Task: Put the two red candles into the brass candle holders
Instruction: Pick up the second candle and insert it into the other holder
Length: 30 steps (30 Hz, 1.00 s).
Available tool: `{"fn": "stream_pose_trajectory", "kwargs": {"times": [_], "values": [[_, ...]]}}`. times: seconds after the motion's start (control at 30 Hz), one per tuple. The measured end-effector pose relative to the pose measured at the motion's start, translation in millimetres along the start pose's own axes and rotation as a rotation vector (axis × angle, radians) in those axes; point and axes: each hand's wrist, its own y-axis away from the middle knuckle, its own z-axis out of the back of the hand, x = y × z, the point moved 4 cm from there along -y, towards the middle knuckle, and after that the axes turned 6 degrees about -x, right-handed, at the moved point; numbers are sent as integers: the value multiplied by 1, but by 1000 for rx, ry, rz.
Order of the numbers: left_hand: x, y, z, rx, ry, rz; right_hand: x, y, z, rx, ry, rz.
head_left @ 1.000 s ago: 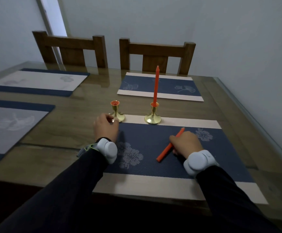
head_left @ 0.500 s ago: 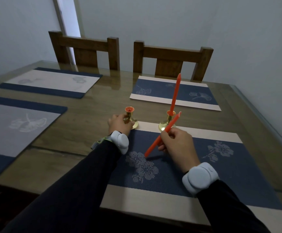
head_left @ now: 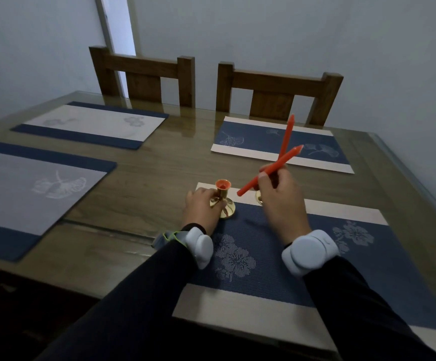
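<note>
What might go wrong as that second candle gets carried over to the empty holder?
The right hand holds the loose candle tilted, crossing right in front of the standing candle; a careless swing might knock it over. The empty holder has a narrow cup, so a slanted candle may miss or jam. The left hand grips only its base, so a hard push could tip it.

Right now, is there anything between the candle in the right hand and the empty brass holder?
Nothing visible blocks it. The candle in the right hand is tilted above the placemat, lower end toward the empty holder. The holder's cup is open. The left hand only grips its base.
</note>
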Motion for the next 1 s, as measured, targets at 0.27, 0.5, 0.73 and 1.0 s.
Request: {"fn": "stream_pose_trajectory", "kwargs": {"times": [0.27, 0.5, 0.73, 1.0], "values": [[-3, 20, -3, -6, 88, -83, 20, -2, -16, 35, 29, 149], [-1, 18, -5, -5, 76, -98, 20, -7, -26, 92, 122, 161], [0, 19, -8, -10, 68, -86, 19, -16, -30, 179, 254, 221], [-1, 20, -3, -24, 74, -91, 26, -18, -36, 239, 303, 269]]}}
